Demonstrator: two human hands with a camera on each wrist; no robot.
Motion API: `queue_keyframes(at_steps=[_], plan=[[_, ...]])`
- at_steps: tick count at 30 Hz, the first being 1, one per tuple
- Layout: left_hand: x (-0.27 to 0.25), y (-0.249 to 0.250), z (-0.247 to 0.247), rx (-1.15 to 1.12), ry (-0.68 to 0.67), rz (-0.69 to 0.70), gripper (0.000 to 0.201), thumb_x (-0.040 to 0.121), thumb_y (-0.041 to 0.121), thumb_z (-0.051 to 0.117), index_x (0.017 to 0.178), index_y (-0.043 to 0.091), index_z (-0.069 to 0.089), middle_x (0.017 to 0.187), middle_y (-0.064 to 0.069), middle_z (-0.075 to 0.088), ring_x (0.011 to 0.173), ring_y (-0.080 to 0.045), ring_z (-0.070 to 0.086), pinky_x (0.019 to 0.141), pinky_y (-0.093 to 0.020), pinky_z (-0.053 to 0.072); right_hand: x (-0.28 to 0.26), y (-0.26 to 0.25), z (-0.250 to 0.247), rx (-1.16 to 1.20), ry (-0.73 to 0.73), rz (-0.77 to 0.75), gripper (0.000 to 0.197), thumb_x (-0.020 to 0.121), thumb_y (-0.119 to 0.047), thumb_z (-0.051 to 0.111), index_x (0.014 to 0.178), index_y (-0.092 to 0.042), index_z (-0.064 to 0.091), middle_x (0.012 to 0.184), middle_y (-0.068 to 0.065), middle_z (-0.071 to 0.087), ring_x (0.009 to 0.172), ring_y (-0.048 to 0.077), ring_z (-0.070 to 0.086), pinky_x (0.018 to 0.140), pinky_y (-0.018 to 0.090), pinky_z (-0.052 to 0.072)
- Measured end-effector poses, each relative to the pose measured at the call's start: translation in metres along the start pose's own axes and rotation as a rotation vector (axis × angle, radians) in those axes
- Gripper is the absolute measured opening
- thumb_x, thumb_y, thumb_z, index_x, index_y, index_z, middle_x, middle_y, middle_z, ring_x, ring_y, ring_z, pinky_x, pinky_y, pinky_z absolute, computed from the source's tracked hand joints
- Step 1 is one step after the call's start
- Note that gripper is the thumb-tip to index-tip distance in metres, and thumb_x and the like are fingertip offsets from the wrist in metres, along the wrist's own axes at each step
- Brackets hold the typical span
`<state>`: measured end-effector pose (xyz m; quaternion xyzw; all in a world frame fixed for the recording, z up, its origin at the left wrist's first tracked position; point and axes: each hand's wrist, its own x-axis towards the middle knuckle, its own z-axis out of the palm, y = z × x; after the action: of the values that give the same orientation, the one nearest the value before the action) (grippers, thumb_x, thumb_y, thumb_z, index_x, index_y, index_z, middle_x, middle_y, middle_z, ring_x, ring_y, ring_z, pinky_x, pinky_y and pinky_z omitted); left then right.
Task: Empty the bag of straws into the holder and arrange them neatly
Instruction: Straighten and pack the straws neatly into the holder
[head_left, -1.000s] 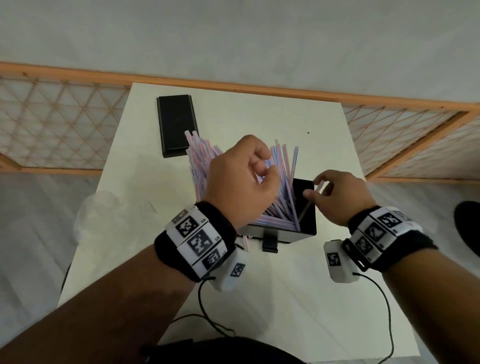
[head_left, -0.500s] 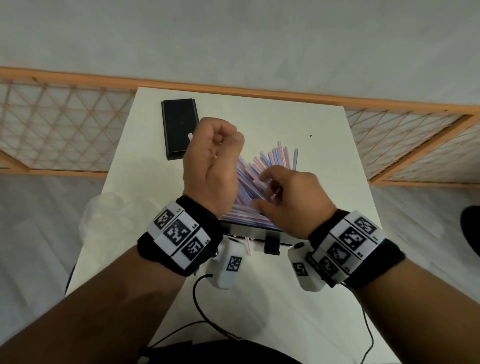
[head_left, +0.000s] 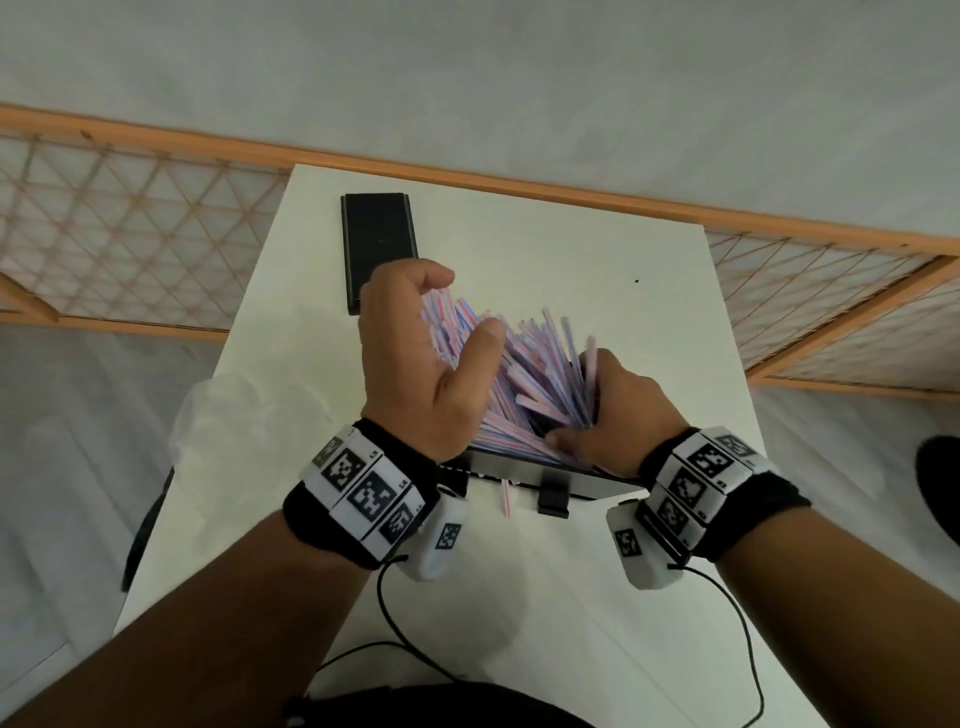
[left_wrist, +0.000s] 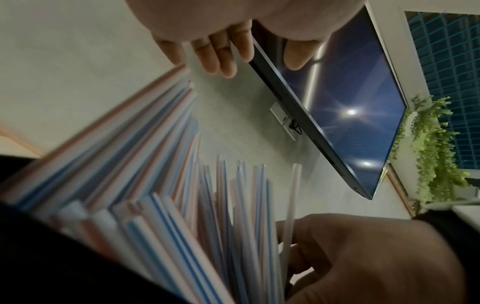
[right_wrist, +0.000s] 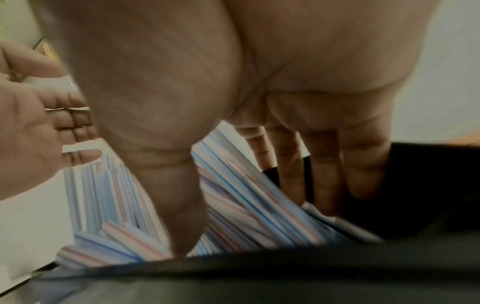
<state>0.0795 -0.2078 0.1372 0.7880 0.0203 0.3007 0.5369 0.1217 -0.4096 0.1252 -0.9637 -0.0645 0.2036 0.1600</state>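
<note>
A black box-shaped holder (head_left: 587, 480) stands mid-table, filled with blue- and pink-striped straws (head_left: 519, 374) that fan out, leaning back and to the left. My left hand (head_left: 426, 332) cups the left side of the fan, its fingers loosely bent over the straw tips. My right hand (head_left: 613, 410) reaches into the holder's right side and grips part of the bundle between thumb and fingers (right_wrist: 324, 174). One stray straw (head_left: 506, 499) lies on the table in front of the holder. The clear empty bag (head_left: 234, 415) lies at the table's left edge.
A flat black rectangular object (head_left: 376, 249) lies at the back left of the white table (head_left: 597, 597). An orange-framed lattice fence (head_left: 130, 234) runs behind and beside the table. Wrist cables (head_left: 748, 649) trail over the near edge.
My left hand came down from a raised fist and now cups the straws' left side. My right hand moved to the right and reached down into the holder around the bundle.
</note>
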Motion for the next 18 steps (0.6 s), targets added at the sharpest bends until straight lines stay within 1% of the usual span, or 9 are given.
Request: queue_keyframes(at_steps=[2, 4, 5, 8, 9, 11, 13, 16, 18], plan=[[0.001, -0.005, -0.004, -0.006, 0.043, -0.036, 0.053, 0.082, 0.035, 0.060, 0.119, -0.003, 0.051, 0.114, -0.012, 0.053, 0.107, -0.025, 0.053, 0.095, -0.026, 0.041, 0.002, 0.002, 0.001, 0.017, 0.037, -0.034, 0.072, 0.074, -0.036, 0.083, 0.131, -0.017, 0.044, 0.110, 0.004, 0.062, 0.104, 0.030, 0.060, 0.082, 0.030, 0.044], [0.004, -0.013, -0.007, -0.076, 0.110, -0.152, 0.055, 0.081, 0.039, 0.059, 0.121, 0.002, 0.050, 0.118, -0.008, 0.052, 0.111, -0.020, 0.051, 0.097, -0.018, 0.037, 0.005, 0.003, 0.002, 0.009, 0.050, -0.076, 0.073, 0.073, -0.039, 0.083, 0.132, -0.020, 0.044, 0.112, 0.004, 0.061, 0.104, 0.028, 0.059, 0.084, 0.030, 0.043], [0.005, -0.017, -0.007, -0.141, 0.152, -0.227, 0.054, 0.079, 0.041, 0.059, 0.119, 0.005, 0.050, 0.118, -0.006, 0.051, 0.111, -0.018, 0.051, 0.097, -0.018, 0.037, 0.007, 0.004, 0.002, -0.002, 0.041, -0.097, 0.073, 0.072, -0.042, 0.083, 0.131, -0.022, 0.044, 0.111, 0.003, 0.061, 0.102, 0.027, 0.058, 0.083, 0.030, 0.042], [0.007, -0.029, -0.004, -0.395, 0.283, -0.524, 0.053, 0.072, 0.049, 0.061, 0.111, 0.016, 0.051, 0.112, 0.001, 0.052, 0.105, -0.013, 0.053, 0.092, -0.024, 0.040, 0.008, -0.001, 0.009, -0.002, -0.003, -0.170, 0.077, 0.073, -0.049, 0.080, 0.133, -0.025, 0.039, 0.108, 0.002, 0.062, 0.098, 0.025, 0.058, 0.079, 0.028, 0.038], [0.007, -0.032, -0.003, -0.446, 0.288, -0.596, 0.058, 0.070, 0.052, 0.061, 0.113, 0.015, 0.051, 0.111, 0.002, 0.053, 0.104, -0.012, 0.054, 0.092, -0.027, 0.040, 0.008, -0.003, 0.011, 0.005, -0.006, -0.198, 0.078, 0.075, -0.051, 0.078, 0.136, -0.026, 0.038, 0.108, 0.001, 0.062, 0.098, 0.023, 0.058, 0.080, 0.027, 0.038], [0.005, -0.038, 0.001, -0.502, 0.228, -0.652, 0.074, 0.069, 0.058, 0.060, 0.120, 0.005, 0.050, 0.111, -0.002, 0.055, 0.106, -0.018, 0.055, 0.101, -0.043, 0.045, 0.008, -0.003, 0.014, 0.022, 0.023, -0.240, 0.074, 0.077, -0.051, 0.075, 0.138, -0.030, 0.039, 0.107, 0.002, 0.060, 0.097, 0.024, 0.057, 0.078, 0.026, 0.037], [0.002, -0.041, 0.004, -0.562, 0.182, -0.674, 0.074, 0.069, 0.061, 0.064, 0.117, 0.006, 0.051, 0.109, -0.009, 0.055, 0.105, -0.026, 0.055, 0.108, -0.058, 0.041, 0.008, -0.001, 0.013, 0.041, 0.069, -0.226, 0.066, 0.079, -0.048, 0.074, 0.136, -0.033, 0.044, 0.103, 0.004, 0.055, 0.096, 0.024, 0.054, 0.076, 0.025, 0.033], [0.001, -0.041, 0.009, -0.594, 0.159, -0.712, 0.070, 0.066, 0.062, 0.070, 0.115, 0.015, 0.054, 0.117, -0.019, 0.063, 0.117, -0.035, 0.061, 0.107, -0.063, 0.042, 0.007, -0.001, 0.014, 0.085, 0.116, -0.198, 0.054, 0.078, -0.039, 0.079, 0.123, -0.022, 0.054, 0.101, 0.002, 0.050, 0.094, 0.021, 0.051, 0.072, 0.022, 0.029], [0.000, -0.040, 0.011, -0.605, 0.150, -0.715, 0.070, 0.065, 0.060, 0.072, 0.115, 0.015, 0.054, 0.120, -0.016, 0.066, 0.120, -0.036, 0.062, 0.107, -0.061, 0.044, 0.006, -0.003, 0.020, 0.134, 0.113, -0.179, 0.050, 0.075, -0.036, 0.082, 0.110, -0.018, 0.051, 0.095, -0.003, 0.053, 0.086, 0.016, 0.053, 0.064, 0.022, 0.031]])
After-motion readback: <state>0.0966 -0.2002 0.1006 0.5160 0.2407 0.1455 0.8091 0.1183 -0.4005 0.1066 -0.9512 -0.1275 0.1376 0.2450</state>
